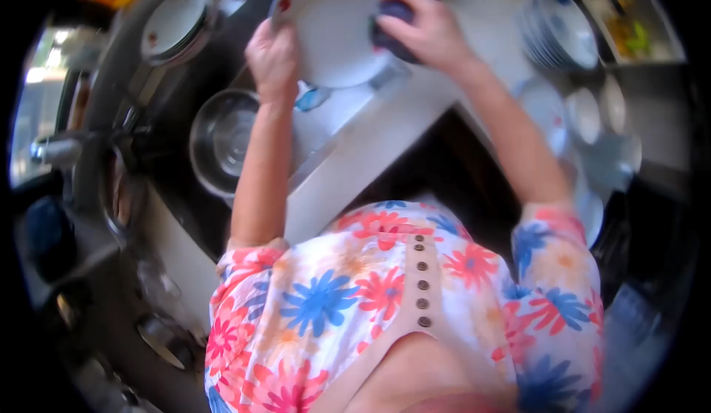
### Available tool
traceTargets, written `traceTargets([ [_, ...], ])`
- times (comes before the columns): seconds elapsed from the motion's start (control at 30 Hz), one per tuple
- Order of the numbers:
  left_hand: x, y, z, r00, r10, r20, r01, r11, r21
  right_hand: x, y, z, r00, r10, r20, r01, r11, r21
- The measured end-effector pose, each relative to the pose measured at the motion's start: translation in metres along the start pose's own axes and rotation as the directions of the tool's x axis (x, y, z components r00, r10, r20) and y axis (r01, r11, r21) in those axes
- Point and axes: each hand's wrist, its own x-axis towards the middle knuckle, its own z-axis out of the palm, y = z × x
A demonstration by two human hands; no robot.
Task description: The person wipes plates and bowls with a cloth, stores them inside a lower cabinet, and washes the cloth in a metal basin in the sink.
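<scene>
My left hand [274, 57] is closed on the left rim of a large white plate [329, 31], which has a small red mark near its edge. The plate is tilted up over the counter. At the plate's right side, my right hand [429, 28] grips a dark, rounded scrubbing pad [392, 24], whose exact kind is blurred. The pad appears to be against the plate's edge. Below the plate, a small blue-and-white item [311, 99] lies on the light counter [385, 128].
A round metal bowl [222, 145] sits left of my left forearm. Stacked plates [178, 24] stand at the upper left. Stacked bowls [563, 28] are at the upper right, with cups [585, 115] and more dishes [543, 113] below them.
</scene>
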Motion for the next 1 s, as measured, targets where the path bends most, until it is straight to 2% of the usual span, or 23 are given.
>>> traceTargets([
  [0.03, -0.006, 0.003, 0.01, 1.0, -0.027, 0.006, 0.027, 0.999, -0.027, 0.007, 0.016, 0.02, 0.987, -0.109, -0.119, 0.091, 0.986, -0.142],
  [0.07, -0.01, 0.002, 0.02, 0.999, -0.021, 0.024, 0.022, 0.998, -0.059, 0.009, 0.023, 0.04, 0.976, -0.095, -0.196, 0.058, 0.981, -0.187],
  [0.1, -0.01, -0.006, 0.019, 1.0, -0.016, 0.021, 0.016, 1.0, 0.002, 0.007, 0.026, 0.063, 0.962, -0.095, -0.255, 0.052, 0.984, -0.169],
  [0.13, -0.011, 0.0, 0.024, 1.0, 0.016, 0.009, -0.017, 0.999, 0.052, 0.0, 0.003, 0.064, 0.968, 0.034, -0.248, -0.051, 0.997, -0.062],
  [0.2, -0.007, -0.001, 0.019, 1.0, 0.019, 0.024, -0.019, 0.999, 0.029, -0.022, -0.011, 0.086, 0.974, -0.022, -0.226, 0.047, 0.994, 0.103],
  [0.23, -0.009, 0.003, 0.021, 0.999, 0.043, 0.023, -0.043, 0.999, 0.002, -0.039, -0.024, 0.088, 0.991, -0.007, -0.133, 0.031, 0.983, 0.183],
  [0.3, -0.012, 0.005, 0.018, 0.998, -0.008, 0.068, 0.009, 1.0, -0.009, -0.053, -0.028, 0.085, 0.999, 0.043, -0.019, -0.037, 0.969, 0.244],
  [0.37, -0.017, 0.005, 0.015, 0.995, -0.041, 0.089, 0.037, 0.998, 0.052, -0.058, -0.019, 0.071, 0.983, 0.038, 0.181, -0.06, 0.991, 0.12],
  [0.47, -0.022, 0.009, 0.019, 0.991, -0.046, 0.122, 0.035, 0.995, 0.09, -0.066, 0.003, 0.04, 0.932, 0.078, 0.355, 0.045, 0.944, -0.325],
  [0.53, -0.016, -0.004, 0.01, 0.963, -0.128, 0.237, 0.097, 0.986, 0.136, -0.06, 0.019, 0.024, 0.948, -0.01, 0.318, 0.173, 0.855, -0.488],
  [0.6, -0.014, -0.006, 0.01, 0.931, -0.201, 0.304, 0.151, 0.972, 0.181, -0.044, 0.032, 0.008, 0.948, -0.268, 0.171, 0.316, 0.744, -0.588],
  [0.67, -0.021, -0.001, 0.023, 0.868, -0.365, 0.336, 0.272, 0.917, 0.293, -0.023, 0.031, -0.007, 0.87, -0.468, 0.154, 0.475, 0.716, -0.511],
  [0.7, -0.026, 0.006, 0.03, 0.804, -0.462, 0.374, 0.35, 0.876, 0.33, -0.016, 0.023, -0.015, 0.824, -0.542, 0.165, 0.549, 0.691, -0.471],
  [0.77, -0.039, 0.016, 0.046, 0.728, -0.512, 0.456, 0.416, 0.859, 0.298, -0.007, 0.016, -0.019, 0.764, -0.613, 0.201, 0.638, 0.674, -0.372],
  [0.8, -0.043, 0.018, 0.048, 0.714, -0.511, 0.478, 0.415, 0.859, 0.298, -0.004, 0.013, -0.024, 0.761, -0.613, 0.212, 0.648, 0.71, -0.276],
  [0.87, -0.046, 0.018, 0.05, 0.713, -0.485, 0.507, 0.386, 0.875, 0.294, -0.003, 0.021, -0.028, 0.834, -0.369, 0.411, 0.467, 0.868, -0.168],
  [0.9, -0.048, 0.018, 0.049, 0.728, -0.458, 0.51, 0.354, 0.888, 0.293, -0.003, 0.024, -0.03, 0.824, -0.241, 0.512, 0.354, 0.925, -0.134],
  [0.93, -0.049, 0.018, 0.048, 0.744, -0.429, 0.512, 0.32, 0.902, 0.291, -0.011, 0.028, -0.031, 0.879, -0.242, 0.412, 0.303, 0.949, -0.091],
  [1.0, -0.049, 0.018, 0.045, 0.789, -0.405, 0.462, 0.292, 0.909, 0.299, -0.027, 0.038, -0.03, 0.957, -0.081, 0.277, 0.096, 0.995, -0.041],
])
